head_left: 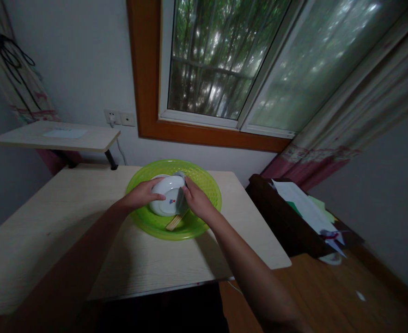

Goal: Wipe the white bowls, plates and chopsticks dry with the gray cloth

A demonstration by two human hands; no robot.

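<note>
A large window (221, 60) in a brown wooden frame (144, 69) takes up the far wall, letting in dim grey daylight; bars and trees show outside. Left of the window the wall (79, 60) is pale, with a white socket (119, 118) just beside the frame's lower corner. Farther left of the window a small pale shelf (54, 136) juts out under a hanging patterned cloth (27, 88). Below the window stands the light wooden worktop (51, 222). Right of the window a pale curtain (363, 101) with a pink hem hangs near a dark cabinet (283, 212) topped with papers (304, 203), on a brown wooden floor (321, 296).
</note>
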